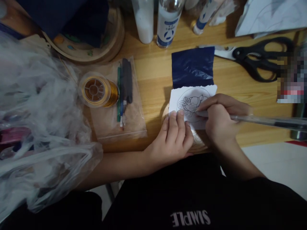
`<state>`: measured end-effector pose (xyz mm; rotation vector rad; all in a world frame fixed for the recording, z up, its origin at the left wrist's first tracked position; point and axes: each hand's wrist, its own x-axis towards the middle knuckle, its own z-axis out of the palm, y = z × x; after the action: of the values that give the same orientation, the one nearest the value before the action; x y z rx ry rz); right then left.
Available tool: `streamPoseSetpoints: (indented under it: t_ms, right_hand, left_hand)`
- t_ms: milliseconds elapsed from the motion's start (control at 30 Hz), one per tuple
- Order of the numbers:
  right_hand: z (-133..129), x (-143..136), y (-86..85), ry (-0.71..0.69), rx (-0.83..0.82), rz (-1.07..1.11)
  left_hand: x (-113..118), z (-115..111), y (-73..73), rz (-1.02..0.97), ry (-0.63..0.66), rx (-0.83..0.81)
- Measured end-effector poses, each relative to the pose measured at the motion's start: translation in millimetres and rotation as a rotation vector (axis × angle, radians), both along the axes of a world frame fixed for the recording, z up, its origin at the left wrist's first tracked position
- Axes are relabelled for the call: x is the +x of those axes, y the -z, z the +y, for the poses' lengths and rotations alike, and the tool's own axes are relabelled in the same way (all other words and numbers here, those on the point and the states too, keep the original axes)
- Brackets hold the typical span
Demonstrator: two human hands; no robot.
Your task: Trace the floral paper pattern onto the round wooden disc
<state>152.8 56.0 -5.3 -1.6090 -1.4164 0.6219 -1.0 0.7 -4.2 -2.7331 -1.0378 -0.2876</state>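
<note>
A white sheet of paper (174, 99) carries a printed flower design inside a circle. Under it shows the edge of a round wooden piece (200, 148) with faint curled lines. Behind the paper's far edge lies a dark blue sheet, likely carbon paper (192, 65). My left hand (174, 137) lies flat with its fingertips on the paper's near left part. My right hand (220, 119) is closed round a pen (259, 120), its tip over the drawing's right side. Whether the tip touches the paper is hidden by blur and my fingers.
Black-handled scissors (256, 57) lie at the far right. Bottles (169, 24) stand at the back. To the left are a spool of golden wire (99, 91), a clear bag with brushes and tools (134, 126), a round wooden tray (117, 38) and crumpled plastic bags (43, 105).
</note>
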Motion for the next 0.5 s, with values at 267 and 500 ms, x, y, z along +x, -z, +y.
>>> streamPoseSetpoints:
  t_ms: [267,500]
  right_hand:
    - [0.1,-0.7,2.4,0.109,-0.072,0.123]
    - [0.0,-1.0,5.9,0.008,-0.023,0.091]
  left_hand:
    - [-0.1,-0.4,-1.3,0.016,0.000,0.001]
    - [0.9,-1.6,-1.0,0.019,-0.014,-0.003]
